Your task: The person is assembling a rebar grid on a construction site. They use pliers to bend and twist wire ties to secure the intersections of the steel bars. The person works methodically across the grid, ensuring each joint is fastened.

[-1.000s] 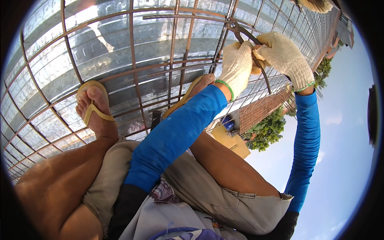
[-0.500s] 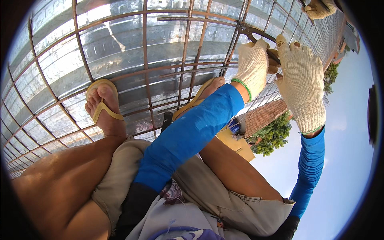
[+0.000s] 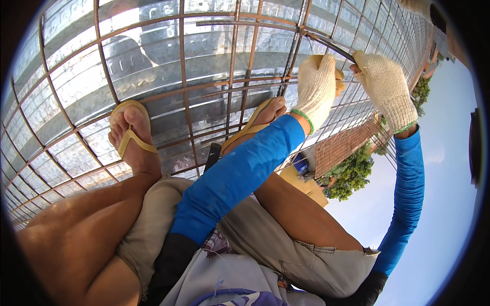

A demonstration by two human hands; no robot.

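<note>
Site lead: State of each grip?

Inspector: The right hand (image 3: 384,84) has its grip closed around a handle of the steel pincers (image 3: 331,46). The left hand (image 3: 317,84) has curled fingers; whether they clamp anything is hidden, so I cannot tell.

Site lead: Position of the pincers?

Inspector: At the far side, reaching leftward from the right glove to a crossing of the rebar mesh (image 3: 182,46). Whether the jaws touch steel cannot be confirmed.

Site lead: And the footing?

Inspector: The right flip-flop (image 3: 253,126) rests nearer the body, below that crossing, over the metal decking (image 3: 153,71).

Site lead: Recommendations on handling?

Inspector: In my judgement, the tool head should sit square on the crossing before any force goes in. Squeeze evenly and turn from the wrist, not the shoulder. The left fingers should keep clear of the jaws and pivot. Bare toes appear exposed; a slip would likely travel toward them.
</note>
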